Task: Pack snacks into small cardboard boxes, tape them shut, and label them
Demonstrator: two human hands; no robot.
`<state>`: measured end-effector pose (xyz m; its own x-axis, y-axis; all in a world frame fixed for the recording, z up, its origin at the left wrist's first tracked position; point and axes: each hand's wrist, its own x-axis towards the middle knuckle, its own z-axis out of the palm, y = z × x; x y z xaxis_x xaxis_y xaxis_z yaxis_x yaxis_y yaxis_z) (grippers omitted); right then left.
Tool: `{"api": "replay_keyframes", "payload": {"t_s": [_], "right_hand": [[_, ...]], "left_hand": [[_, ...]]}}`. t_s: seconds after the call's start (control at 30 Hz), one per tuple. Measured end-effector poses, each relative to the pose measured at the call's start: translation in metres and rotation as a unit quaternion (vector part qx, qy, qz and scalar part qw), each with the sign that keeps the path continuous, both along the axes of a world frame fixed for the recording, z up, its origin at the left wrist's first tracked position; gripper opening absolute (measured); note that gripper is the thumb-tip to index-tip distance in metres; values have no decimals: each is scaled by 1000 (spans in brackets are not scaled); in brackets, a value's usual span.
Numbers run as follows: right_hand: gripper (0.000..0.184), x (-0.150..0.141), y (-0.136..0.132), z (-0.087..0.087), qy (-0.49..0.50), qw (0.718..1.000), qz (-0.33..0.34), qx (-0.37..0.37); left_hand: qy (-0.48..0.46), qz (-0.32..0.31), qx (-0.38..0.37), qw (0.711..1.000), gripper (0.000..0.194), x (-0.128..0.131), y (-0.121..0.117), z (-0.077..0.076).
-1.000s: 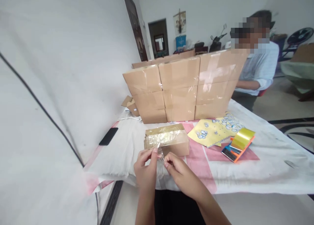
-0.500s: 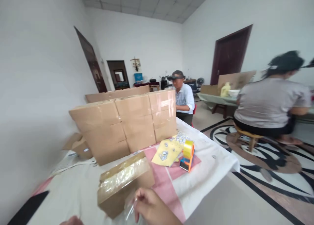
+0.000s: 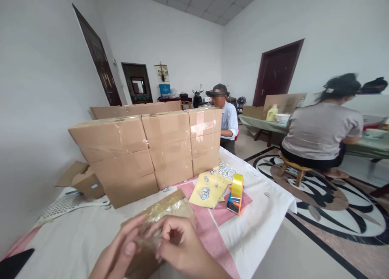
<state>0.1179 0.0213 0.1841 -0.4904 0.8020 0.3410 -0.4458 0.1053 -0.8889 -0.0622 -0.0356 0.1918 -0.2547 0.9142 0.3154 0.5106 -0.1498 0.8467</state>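
My left hand (image 3: pixel 121 252) and my right hand (image 3: pixel 179 246) meet at the bottom of the view, fingers pinched on a crumpled piece of clear tape (image 3: pixel 146 238). Right behind the hands lies a small cardboard box (image 3: pixel 170 206) with wrinkled tape over its top. Both hands hover over the near edge of the cloth-covered table (image 3: pixel 261 214). A tape dispenser (image 3: pixel 235 194), orange and blue with a yellow roll, stands to the right of the box.
Sealed cardboard boxes (image 3: pixel 146 149) are stacked three high across the table. An open small box (image 3: pixel 82 179) sits at left, yellow sheets (image 3: pixel 209 187) lie by the dispenser, a black phone (image 3: pixel 13 262) at bottom left. One person (image 3: pixel 226 119) sits behind the stack, another (image 3: pixel 322 131) on a stool at right.
The view has swung up and to the right, bringing the room into sight. Both hands have come back into view and stay pinched on the clear tape in front of the box.
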Motion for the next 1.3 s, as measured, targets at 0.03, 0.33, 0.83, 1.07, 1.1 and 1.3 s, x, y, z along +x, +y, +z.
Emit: {"api": "replay_keyframes", "payload": {"t_s": [0.03, 0.33, 0.83, 1.07, 1.1, 1.3], "right_hand": [[32, -5, -1, 0, 6, 1000, 3, 5], [56, -27, -3, -30, -37, 994, -10, -103], [33, 7, 8, -44, -128, 958, 53, -252], [43, 26, 11, -49, -124, 945, 134, -270], [43, 27, 10, -50, -123, 944, 145, -269], [39, 38, 12, -48, -123, 942, 167, -263]], "left_hand": [[4, -34, -18, 999, 49, -3, 6, 5], [112, -14, -39, 993, 30, -27, 30, 36], [95, -56, -188, 976, 54, -18, 78, 43], [209, -77, -205, 953, 18, -8, 105, 35], [229, -71, -203, 949, 18, -6, 106, 33], [293, -7, -198, 935, 17, 0, 100, 26]]}}
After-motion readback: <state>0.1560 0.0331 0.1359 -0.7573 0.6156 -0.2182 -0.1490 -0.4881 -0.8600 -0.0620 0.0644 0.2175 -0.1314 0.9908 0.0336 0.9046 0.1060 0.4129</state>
